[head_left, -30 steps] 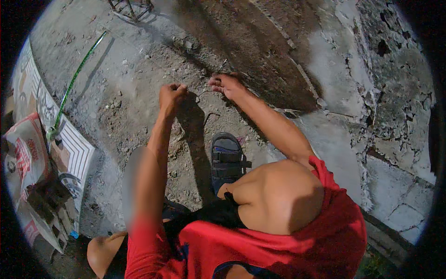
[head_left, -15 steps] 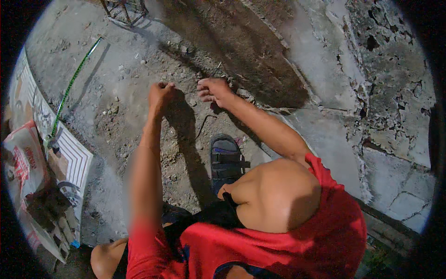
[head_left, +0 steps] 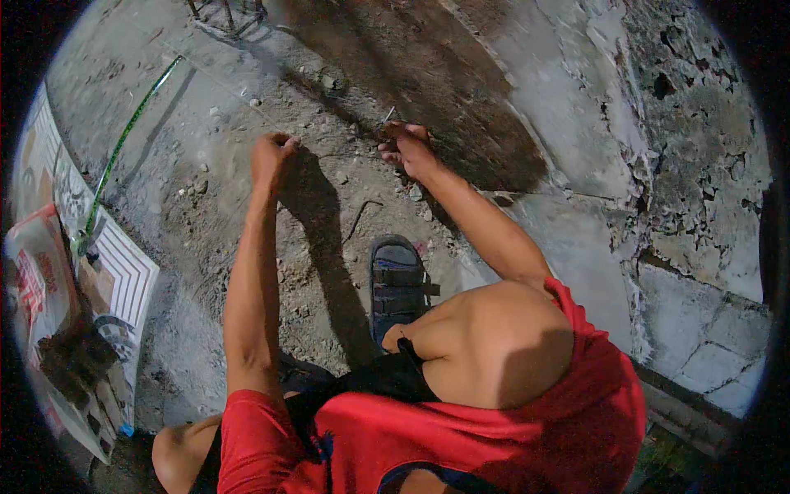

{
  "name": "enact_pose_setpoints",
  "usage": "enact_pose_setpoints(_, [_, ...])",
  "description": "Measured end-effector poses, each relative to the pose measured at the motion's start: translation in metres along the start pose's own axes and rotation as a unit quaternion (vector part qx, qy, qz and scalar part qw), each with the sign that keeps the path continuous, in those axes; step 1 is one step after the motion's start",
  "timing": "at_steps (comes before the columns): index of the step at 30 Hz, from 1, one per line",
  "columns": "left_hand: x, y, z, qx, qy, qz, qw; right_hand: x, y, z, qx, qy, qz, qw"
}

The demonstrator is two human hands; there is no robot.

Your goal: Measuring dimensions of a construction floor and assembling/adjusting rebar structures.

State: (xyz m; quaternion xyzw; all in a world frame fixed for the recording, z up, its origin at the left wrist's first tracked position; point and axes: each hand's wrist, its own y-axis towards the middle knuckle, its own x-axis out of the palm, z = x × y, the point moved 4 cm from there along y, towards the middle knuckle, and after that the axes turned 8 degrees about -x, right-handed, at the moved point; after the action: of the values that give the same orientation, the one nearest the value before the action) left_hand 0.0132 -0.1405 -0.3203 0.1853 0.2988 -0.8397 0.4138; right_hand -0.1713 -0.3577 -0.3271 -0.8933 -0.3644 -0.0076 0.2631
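Over the rough ground, my left hand [head_left: 274, 158] is closed, with thumb and fingers pinched together. A faint thin line runs over the ground toward it, but what the fingers hold is too small to make out. To its right, my right hand [head_left: 408, 150] has its fingers curled beside a thin pale nail-like pin [head_left: 390, 114] sticking up at the edge of the dark soil. Whether those fingers touch the pin cannot be told. A thin bent metal rod [head_left: 360, 218] lies on the dirt below, between the hands and my sandal [head_left: 397, 280].
A long green strip [head_left: 132, 123], like a tape-measure blade, arches over the ground at left. Near it lie a patterned board [head_left: 127, 272] and a white-and-red sack [head_left: 37, 263]. Metal bars [head_left: 229, 15] stand at the far edge. A crumbling concrete surface [head_left: 691, 140] borders the right.
My right hand has moved right and slightly away, to beside the upright pin. My left hand has shifted slightly left and away, so the gap between them is wider.
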Motion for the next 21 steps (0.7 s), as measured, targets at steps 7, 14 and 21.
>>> enact_pose_setpoints(7, [0.0, -0.002, -0.013, 0.02, -0.011, -0.003, 1.0, 0.003, 0.007, 0.009, -0.034, 0.002, -0.038, 0.999])
enact_pose_setpoints(14, [0.006, 0.001, -0.022, -0.018, -0.055, -0.002, 0.998, 0.005, 0.007, 0.006, 0.001, -0.02, -0.01, 1.0])
enact_pose_setpoints(21, [0.002, 0.002, -0.014, 0.05, -0.077, 0.058, 0.994, -0.001, 0.0, -0.001, -0.035, 0.006, -0.068, 0.997])
